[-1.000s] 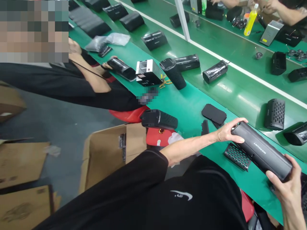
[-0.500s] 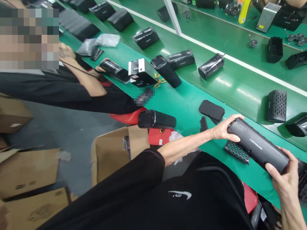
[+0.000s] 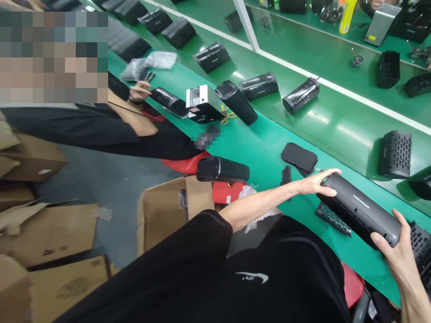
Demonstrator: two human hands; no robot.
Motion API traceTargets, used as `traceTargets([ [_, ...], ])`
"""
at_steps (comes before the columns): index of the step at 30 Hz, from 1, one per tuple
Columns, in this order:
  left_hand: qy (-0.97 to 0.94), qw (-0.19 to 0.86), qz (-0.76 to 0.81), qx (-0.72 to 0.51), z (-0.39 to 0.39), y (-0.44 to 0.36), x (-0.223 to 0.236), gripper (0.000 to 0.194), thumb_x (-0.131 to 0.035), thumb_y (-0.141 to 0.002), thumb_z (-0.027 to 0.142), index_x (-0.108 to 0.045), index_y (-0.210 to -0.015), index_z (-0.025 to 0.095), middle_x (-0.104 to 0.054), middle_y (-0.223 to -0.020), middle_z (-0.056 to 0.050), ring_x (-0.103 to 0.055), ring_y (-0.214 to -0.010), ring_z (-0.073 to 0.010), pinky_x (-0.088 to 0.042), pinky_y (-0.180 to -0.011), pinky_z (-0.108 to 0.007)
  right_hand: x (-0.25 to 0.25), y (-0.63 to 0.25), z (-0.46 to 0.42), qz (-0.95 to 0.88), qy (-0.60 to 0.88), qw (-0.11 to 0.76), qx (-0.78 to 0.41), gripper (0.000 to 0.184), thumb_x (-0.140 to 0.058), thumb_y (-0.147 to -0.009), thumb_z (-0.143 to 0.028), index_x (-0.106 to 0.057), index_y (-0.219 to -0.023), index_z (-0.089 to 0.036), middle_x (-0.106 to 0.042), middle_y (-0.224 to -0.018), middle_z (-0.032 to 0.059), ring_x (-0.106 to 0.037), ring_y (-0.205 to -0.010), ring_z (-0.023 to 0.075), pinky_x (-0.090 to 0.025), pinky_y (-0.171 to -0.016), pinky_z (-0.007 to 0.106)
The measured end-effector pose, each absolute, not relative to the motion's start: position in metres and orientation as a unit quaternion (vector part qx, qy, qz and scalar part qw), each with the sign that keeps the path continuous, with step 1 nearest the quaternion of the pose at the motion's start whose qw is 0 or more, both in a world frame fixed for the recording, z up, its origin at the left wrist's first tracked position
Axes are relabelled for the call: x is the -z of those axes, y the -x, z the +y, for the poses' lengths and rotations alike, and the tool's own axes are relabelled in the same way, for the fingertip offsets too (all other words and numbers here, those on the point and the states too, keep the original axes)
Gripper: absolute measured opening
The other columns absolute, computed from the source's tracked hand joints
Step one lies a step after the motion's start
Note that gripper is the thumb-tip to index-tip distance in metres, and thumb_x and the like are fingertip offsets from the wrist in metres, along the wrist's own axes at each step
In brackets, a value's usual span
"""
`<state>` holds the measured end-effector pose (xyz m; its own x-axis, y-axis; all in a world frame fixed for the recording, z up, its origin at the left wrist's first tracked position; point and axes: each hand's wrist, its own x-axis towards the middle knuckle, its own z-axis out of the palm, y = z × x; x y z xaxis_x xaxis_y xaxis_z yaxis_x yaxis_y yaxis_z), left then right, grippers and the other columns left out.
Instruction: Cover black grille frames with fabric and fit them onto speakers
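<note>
I hold a long black speaker body [image 3: 360,208] with white lettering by its two ends, tilted over the near edge of the green bench [image 3: 262,143]. My left hand [image 3: 316,183] cups its far end, fingers curled around it. Around the near end my right hand [image 3: 395,253] is wrapped, thumb on top. A black perforated grille [image 3: 332,218] lies flat on the bench just under the speaker. Another grilled piece [image 3: 420,244] shows at the right edge.
A co-worker in black sits to the left, hands on a black speaker [image 3: 168,101]. Several black speaker shells, a silver box [image 3: 204,104] and black foam pads [image 3: 299,158] lie on the bench and conveyor. Cardboard boxes [image 3: 168,211] stand on the floor at left.
The speaker body has sunk slightly toward the bench and turned a little in my hands. The co-worker's arm has shifted. The view has drifted a bit.
</note>
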<state>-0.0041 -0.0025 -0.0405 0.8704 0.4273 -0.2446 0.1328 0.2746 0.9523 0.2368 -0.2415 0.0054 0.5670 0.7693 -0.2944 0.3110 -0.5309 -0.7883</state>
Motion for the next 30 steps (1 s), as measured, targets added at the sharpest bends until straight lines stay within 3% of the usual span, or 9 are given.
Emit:
traceTargets([
  [3, -0.597, 0.75, 0.266, -0.104, -0.005, -0.003, 0.05, 0.099, -0.081, -0.074, 0.062, -0.045, -0.159, 0.026, -0.046, -0.163, -0.011, -0.046, -0.149, -0.0359, -0.038, -0.122, -0.046, 0.001, -0.234, -0.242, -0.293, 0.823, 0.349, -0.338, 0.104, -0.084, -0.067, -0.071, -0.047, -0.152, -0.025, -0.051, -0.143, 0.0121, -0.054, -0.124, 0.0352, -0.041, -0.111, 0.053],
  [7, -0.608, 0.74, 0.286, -0.043, 0.001, -0.009, 0.064, 0.1, -0.081, -0.075, 0.066, -0.044, -0.16, 0.028, -0.042, -0.168, -0.012, -0.032, -0.159, -0.0365, -0.029, -0.127, -0.052, 0.02, -0.233, -0.247, -0.203, 0.785, 0.389, -0.438, 0.099, -0.08, -0.071, -0.073, -0.044, -0.152, -0.028, -0.062, -0.128, 0.0099, -0.064, -0.112, 0.0337, -0.054, -0.096, 0.052],
  [11, -0.554, 0.788, 0.265, -0.05, 0.01, -0.01, 0.075, 0.118, -0.092, -0.064, 0.059, -0.037, -0.164, 0.029, -0.057, -0.152, -0.015, -0.053, -0.144, -0.0356, -0.042, -0.118, -0.051, 0.04, -0.232, -0.254, -0.141, 0.756, 0.392, -0.505, 0.105, -0.08, -0.071, -0.073, -0.039, -0.156, -0.027, -0.069, -0.12, 0.0105, -0.07, -0.102, 0.0336, -0.058, -0.088, 0.052],
  [16, -0.541, 0.785, 0.296, -0.067, 0.037, -0.028, 0.082, 0.103, -0.094, -0.062, 0.055, -0.055, -0.151, 0.022, -0.069, -0.131, -0.012, -0.065, -0.124, -0.0316, -0.051, -0.107, -0.045, 0.07, -0.238, -0.242, -0.187, 0.79, 0.354, -0.465, 0.088, -0.087, -0.062, -0.07, -0.063, -0.129, -0.018, -0.072, -0.117, 0.0117, -0.065, -0.117, 0.0375, -0.052, -0.104, 0.051],
  [19, -0.511, 0.786, 0.337, -0.087, 0.069, -0.047, 0.079, 0.105, -0.091, -0.065, 0.058, -0.049, -0.156, 0.026, -0.071, -0.128, -0.012, -0.069, -0.111, -0.0281, -0.057, -0.093, -0.042, 0.081, -0.242, -0.195, -0.133, 0.744, 0.441, -0.484, 0.079, -0.087, -0.059, -0.071, -0.069, -0.113, -0.016, -0.073, -0.108, 0.0115, -0.068, -0.109, 0.0356, -0.055, -0.099, 0.052],
  [21, -0.472, 0.767, 0.396, -0.181, 0.087, -0.059, 0.077, 0.1, -0.084, -0.074, 0.062, -0.043, -0.158, 0.028, -0.069, -0.132, -0.013, -0.07, -0.101, -0.0232, -0.059, -0.083, -0.037, 0.085, -0.245, -0.142, -0.073, 0.698, 0.512, -0.496, 0.075, -0.09, -0.054, -0.069, -0.069, -0.104, -0.016, -0.072, -0.107, 0.0124, -0.068, -0.107, 0.0336, -0.06, -0.092, 0.051],
  [24, -0.447, 0.691, 0.47, -0.32, 0.091, -0.067, 0.08, 0.08, -0.077, -0.082, 0.061, -0.054, -0.147, 0.022, -0.069, -0.129, -0.015, -0.068, -0.09, -0.016, -0.057, -0.074, -0.028, 0.094, -0.255, -0.049, -0.063, 0.683, 0.541, -0.487, 0.068, -0.084, -0.066, -0.07, -0.066, -0.109, -0.02, -0.07, -0.113, 0.0091, -0.068, -0.106, 0.0264, -0.063, -0.086, 0.044],
  [27, -0.491, 0.669, 0.463, -0.313, 0.06, -0.051, 0.092, 0.058, -0.078, -0.083, 0.054, -0.069, -0.125, 0.016, -0.074, -0.102, -0.009, -0.064, -0.078, -0.0122, -0.052, -0.069, -0.024, 0.106, -0.272, 0.027, -0.038, 0.705, 0.545, -0.452, 0.055, -0.07, -0.086, -0.065, -0.061, -0.113, -0.017, -0.068, -0.111, 0.0106, -0.069, -0.099, 0.0213, -0.063, -0.082, 0.037],
  [30, -0.517, 0.624, 0.514, -0.283, 0.013, -0.01, 0.112, 0.039, -0.075, -0.085, 0.048, -0.075, -0.104, 0.013, -0.071, -0.08, -0.003, -0.061, -0.07, -0.011, -0.051, -0.07, -0.024, 0.114, -0.295, 0.054, -0.017, 0.733, 0.513, -0.446, 0.049, -0.064, -0.095, -0.057, -0.059, -0.114, -0.012, -0.066, -0.104, 0.0147, -0.071, -0.092, 0.0241, -0.062, -0.075, 0.04],
])
